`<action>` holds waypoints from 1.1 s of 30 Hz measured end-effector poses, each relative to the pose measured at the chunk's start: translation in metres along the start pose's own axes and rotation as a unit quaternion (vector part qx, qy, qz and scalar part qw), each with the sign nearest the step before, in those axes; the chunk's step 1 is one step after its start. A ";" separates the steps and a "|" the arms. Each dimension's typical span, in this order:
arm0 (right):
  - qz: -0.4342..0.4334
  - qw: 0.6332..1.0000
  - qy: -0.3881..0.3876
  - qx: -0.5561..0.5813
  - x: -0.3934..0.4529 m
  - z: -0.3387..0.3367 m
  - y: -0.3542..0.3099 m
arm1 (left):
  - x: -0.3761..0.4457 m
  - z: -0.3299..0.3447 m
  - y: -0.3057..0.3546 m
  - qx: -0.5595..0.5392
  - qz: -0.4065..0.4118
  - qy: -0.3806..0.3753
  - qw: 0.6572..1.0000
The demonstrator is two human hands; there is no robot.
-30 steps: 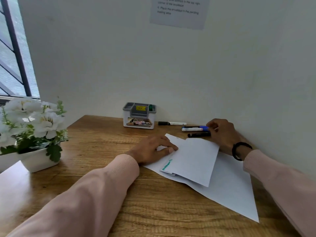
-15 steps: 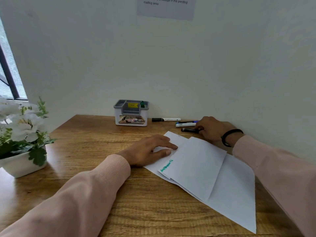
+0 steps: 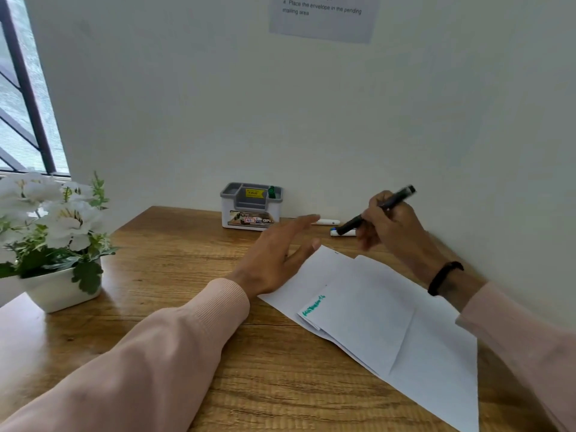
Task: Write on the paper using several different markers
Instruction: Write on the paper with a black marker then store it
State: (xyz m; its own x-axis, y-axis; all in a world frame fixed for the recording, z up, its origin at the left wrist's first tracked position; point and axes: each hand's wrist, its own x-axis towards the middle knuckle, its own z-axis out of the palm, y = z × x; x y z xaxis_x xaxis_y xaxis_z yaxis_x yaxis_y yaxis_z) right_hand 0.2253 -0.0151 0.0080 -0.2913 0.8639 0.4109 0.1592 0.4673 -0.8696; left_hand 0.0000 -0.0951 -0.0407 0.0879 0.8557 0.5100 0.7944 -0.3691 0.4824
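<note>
Head view, right hand: the right hand (image 3: 393, 227) is seen right of centre, raised above the wooden desk (image 3: 174, 263); a black marker (image 3: 377, 211) is pinched between its fingers, tilted with one end toward the upper right.
Head view, left hand: the left hand (image 3: 277, 254) is held at centre with fingers spread and nothing gripped; whether it touches the paper cannot be told.
Head view, paper: white sheets of paper (image 3: 374, 310) are laid overlapping on the desk at lower right; green writing (image 3: 313, 305) is seen near the left edge of the top sheet.
Head view, other markers: a white marker (image 3: 325, 222) and a blue-capped marker (image 3: 338, 232) are laid near the wall, behind the hands.
Head view, organiser: a grey desk organiser (image 3: 251, 204) is stood against the wall at upper centre, a green marker cap (image 3: 271, 192) showing in it.
Head view, plant: a white flower pot (image 3: 59, 289) is placed at left.
</note>
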 end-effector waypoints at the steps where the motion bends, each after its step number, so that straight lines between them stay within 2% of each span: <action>1: 0.017 0.997 -0.022 0.069 -0.008 0.005 -0.003 | -0.001 0.001 0.003 0.002 0.010 -0.004 1.000; 4: 0.053 0.979 -0.095 0.175 -0.025 0.015 -0.002 | -0.002 0.006 0.013 0.046 0.051 -0.018 0.997; 6: 0.076 0.968 -0.125 0.203 -0.031 0.018 0.000 | -0.002 0.007 0.015 0.069 0.075 -0.009 0.995; 13: 0.020 0.992 -0.097 0.074 -0.043 0.025 0.005 | -0.004 0.000 0.018 0.120 0.116 -0.026 0.986; 20: 0.067 0.985 -0.133 0.088 -0.045 0.021 0.000 | -0.005 0.002 0.017 0.111 0.137 -0.060 0.983; 27: 0.108 0.977 -0.156 0.101 -0.048 0.013 -0.004 | -0.006 0.001 0.025 0.088 0.163 -0.058 0.981; 33: 0.165 0.947 -0.181 0.208 -0.059 0.006 -0.013 | -0.004 -0.015 0.005 0.063 0.133 -0.081 0.986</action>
State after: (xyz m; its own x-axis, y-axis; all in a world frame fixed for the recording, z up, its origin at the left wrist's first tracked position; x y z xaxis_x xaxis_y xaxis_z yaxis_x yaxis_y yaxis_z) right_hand 0.2344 -0.0731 -0.0065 -0.6068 0.7937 0.0432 -0.0664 0.0036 -0.9978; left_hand -0.0053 -0.1055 -0.0292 0.3901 0.7851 0.4811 0.7977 -0.5491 0.2493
